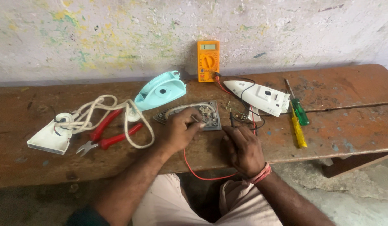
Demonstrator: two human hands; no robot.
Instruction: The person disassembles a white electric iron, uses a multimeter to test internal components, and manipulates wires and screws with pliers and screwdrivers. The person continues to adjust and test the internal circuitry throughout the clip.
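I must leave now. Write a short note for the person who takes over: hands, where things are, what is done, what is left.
Left hand: holds the red probe against the soleplate.
Right hand: holds the black probe upright just right of the soleplate; whether its tip touches anything cannot be seen.
Multimeter: leans on the wall, leads plugged in.
Done: iron is open; blue cover, white shell and the cord with its white part lie apart on the bench.
Tools: red pliers left, two screwdrivers right.
Left: probably finish the test and reassemble.
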